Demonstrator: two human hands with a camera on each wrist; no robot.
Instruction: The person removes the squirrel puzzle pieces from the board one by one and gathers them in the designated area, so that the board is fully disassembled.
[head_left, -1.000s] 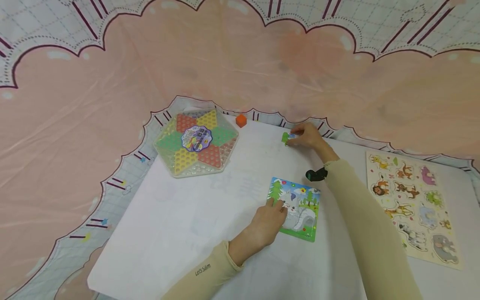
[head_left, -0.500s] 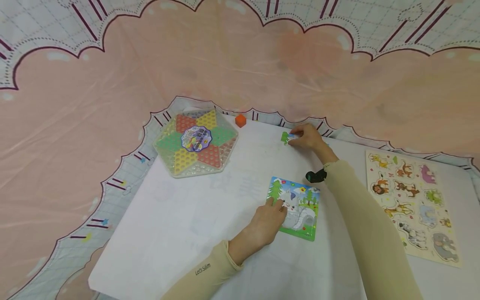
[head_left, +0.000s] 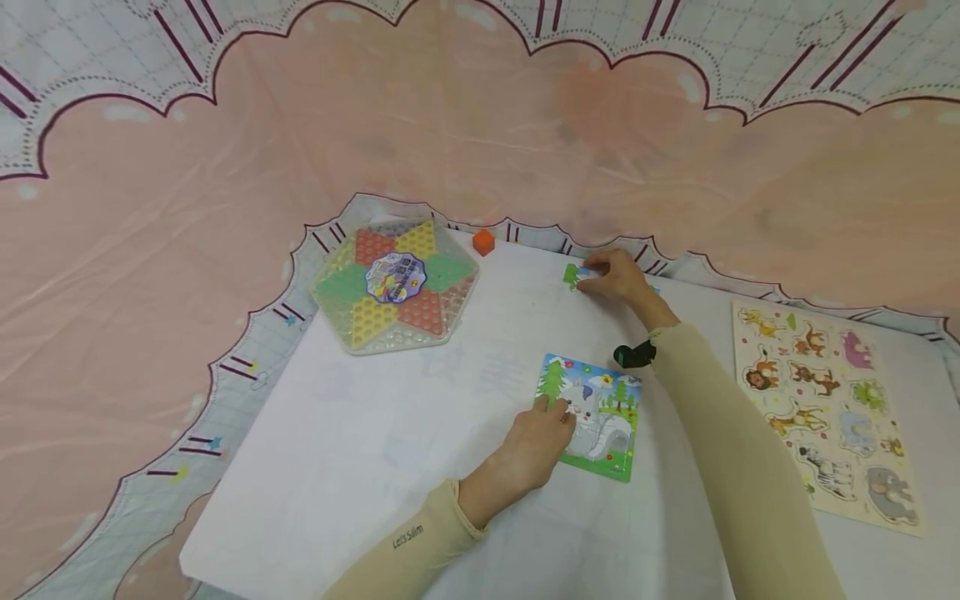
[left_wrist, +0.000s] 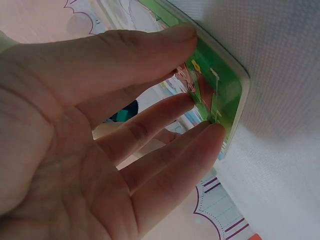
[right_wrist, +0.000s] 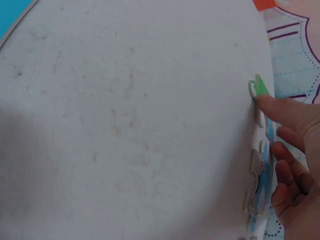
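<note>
A square jigsaw puzzle (head_left: 615, 442) with a grey animal, trees and grass lies on the white table. My left hand (head_left: 534, 443) rests on its left side. In the left wrist view, the thumb and fingertips touch the puzzle's green border (left_wrist: 234, 85), with the fingers fairly straight. My right hand (head_left: 618, 277) is at the table's far edge, pinching a green and blue jigsaw piece (head_left: 572, 277) between thumb and finger. The right wrist view shows more loose pieces (right_wrist: 257, 167) along that edge, beside the curled fingers.
A clear-cased Chinese checkers board (head_left: 390, 287) sits at the far left, with an orange cube (head_left: 483, 242) beside it. On the right lies an animal peg puzzle board (head_left: 828, 417). A patterned cloth (head_left: 450, 133) hangs behind the table.
Both hands stay almost where they were. The right fingers remain at the jigsaw piece, and slight shifts across the whole view come from the head camera.
</note>
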